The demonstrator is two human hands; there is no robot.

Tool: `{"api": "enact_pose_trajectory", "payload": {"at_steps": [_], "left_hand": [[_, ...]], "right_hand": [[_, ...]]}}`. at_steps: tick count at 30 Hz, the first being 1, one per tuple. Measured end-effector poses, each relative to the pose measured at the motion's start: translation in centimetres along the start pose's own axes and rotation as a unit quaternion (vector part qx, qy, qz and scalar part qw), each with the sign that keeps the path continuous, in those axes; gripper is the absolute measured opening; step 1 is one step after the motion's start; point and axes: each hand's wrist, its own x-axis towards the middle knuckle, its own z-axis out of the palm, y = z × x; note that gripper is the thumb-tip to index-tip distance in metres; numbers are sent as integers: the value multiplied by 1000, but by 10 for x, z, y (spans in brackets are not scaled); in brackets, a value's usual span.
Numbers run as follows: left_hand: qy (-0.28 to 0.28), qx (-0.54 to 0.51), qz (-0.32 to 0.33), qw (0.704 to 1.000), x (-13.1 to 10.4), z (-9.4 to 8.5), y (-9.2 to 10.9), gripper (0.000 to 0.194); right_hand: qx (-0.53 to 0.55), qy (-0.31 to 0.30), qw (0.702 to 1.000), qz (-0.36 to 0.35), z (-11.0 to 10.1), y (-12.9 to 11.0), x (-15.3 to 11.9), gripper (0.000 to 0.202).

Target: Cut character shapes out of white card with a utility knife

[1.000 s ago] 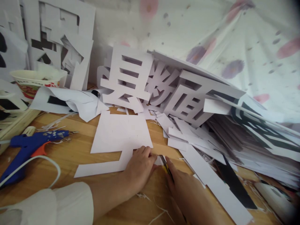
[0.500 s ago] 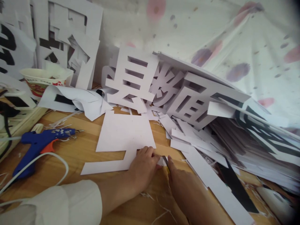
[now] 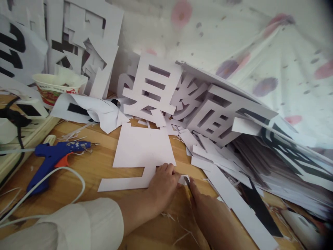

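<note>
A flat white board cut-out (image 3: 144, 147) lies on the wooden table, with a narrow bent strip (image 3: 122, 184) at its near side. My left hand (image 3: 164, 181) presses down on that strip with curled fingers, hiding part of it. Just right of those fingers, a small white end of board (image 3: 182, 178) pokes out. My right hand (image 3: 208, 206) grips a utility knife (image 3: 187, 182), index finger stretched along it. Its blade is at the white end, but whether it is cutting in I cannot tell.
A blue glue gun (image 3: 56, 156) with a looping white cord lies left. Behind stand cut-out white characters (image 3: 153, 88) and a paper bowl (image 3: 57, 88). Offcuts and a long white strip (image 3: 234, 201) lie right, beside stacked boards (image 3: 260, 163) and a computer mouse (image 3: 299, 222).
The whole view has shifted, so things appear a little farther right. Both hands keep nearly the same places on the work, the knife blade still at the small white end.
</note>
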Motion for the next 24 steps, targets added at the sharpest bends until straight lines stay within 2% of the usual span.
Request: {"api": "enact_pose_trajectory", "payload": {"at_steps": [7, 13, 24], "left_hand": [[-7, -7, -7, 1000, 1, -3, 1, 12], [-12, -14, -11, 1000, 0, -4, 1, 12], [-23, -19, -25, 999, 2, -5, 2, 12]], "right_hand": [[-5, -70, 997, -12, -9, -9, -7, 65], [30, -125, 991, 24, -13, -9, -8, 65], [79, -159, 983, 38, -10, -10, -21, 62]]}}
